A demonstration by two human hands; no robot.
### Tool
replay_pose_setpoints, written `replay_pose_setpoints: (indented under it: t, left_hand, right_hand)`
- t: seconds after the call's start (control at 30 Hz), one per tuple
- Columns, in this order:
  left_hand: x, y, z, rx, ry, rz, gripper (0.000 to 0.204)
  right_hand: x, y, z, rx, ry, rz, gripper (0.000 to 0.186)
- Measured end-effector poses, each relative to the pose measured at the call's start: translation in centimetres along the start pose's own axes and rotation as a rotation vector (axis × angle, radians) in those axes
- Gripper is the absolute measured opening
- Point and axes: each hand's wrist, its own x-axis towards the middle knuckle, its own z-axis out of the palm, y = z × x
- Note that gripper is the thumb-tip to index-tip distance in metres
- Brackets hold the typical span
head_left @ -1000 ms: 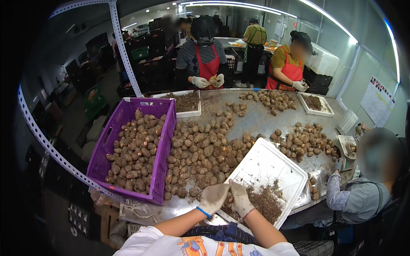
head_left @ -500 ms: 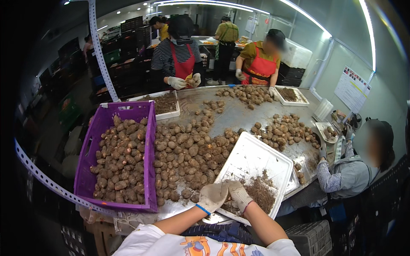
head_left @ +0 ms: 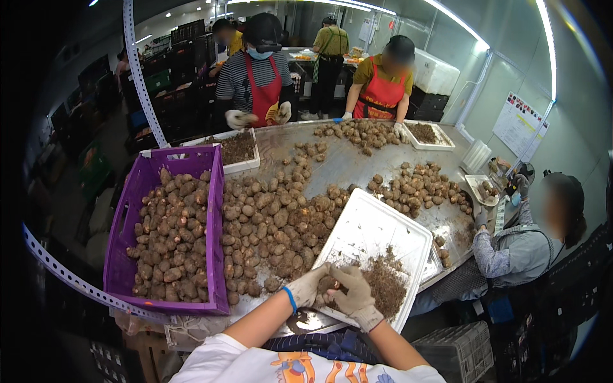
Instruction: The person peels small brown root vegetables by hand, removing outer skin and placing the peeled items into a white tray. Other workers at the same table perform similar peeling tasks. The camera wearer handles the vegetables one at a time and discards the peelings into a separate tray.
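My gloved left hand (head_left: pixel 308 286), with a blue band at the wrist, holds a brown taro-like tuber (head_left: pixel 327 287) over the near left part of a white tray (head_left: pixel 401 235). My gloved right hand (head_left: pixel 352 295) is closed on the same tuber from the right, its fingers partly hiding it. Loose dirt and root scraps (head_left: pixel 386 287) lie in the tray beside my hands. A large pile of tubers (head_left: pixel 271 230) spreads left of the tray, next to a purple crate (head_left: pixel 216 249) full of similar tubers.
Across the metal table (head_left: pixel 325 175) stand two aproned co-workers (head_left: pixel 262 86), (head_left: pixel 380 89) near smaller dirt-filled trays (head_left: pixel 418 147). A co-worker (head_left: pixel 530 252) at right reaches toward a small scale (head_left: pixel 480 191). A perforated metal post (head_left: pixel 142 96) rises at left; a grey crate (head_left: pixel 460 348) is below right.
The view has shifted. My right hand has turned, with its fingers now over the tuber. The co-worker at right has raised a hand; the one across at right has lowered both hands to the table.
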Motion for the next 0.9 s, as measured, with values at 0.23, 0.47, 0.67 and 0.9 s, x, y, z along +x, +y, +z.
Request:
replay_pose_setpoints:
  t: [0.23, 0.47, 0.67, 0.9]
  left_hand:
    - [2.1, 1.7, 4.5, 0.115, 0.140, 0.072, 0.042]
    - [9.3, -3.9, -1.5, -0.317, 0.077, 0.039, 0.038]
    - [6.0, -3.7, -4.7, -0.518, -0.367, 0.023, 0.047]
    - [2.5, -1.7, 2.2, -0.373, 0.097, 0.155, 0.043]
  right_hand:
    - [2.5, 0.4, -2.1, -0.266, 0.140, -0.297, 0.036]
    - [0.8, 2.5, -0.2, -0.499, 0.006, -0.311, 0.022]
    - [-3.6, 5.3, -0.7, -0.286, -0.043, -0.058, 0.018]
    - [-0.1, 1.9, -1.4, 0.014, 0.142, -0.005, 0.046]
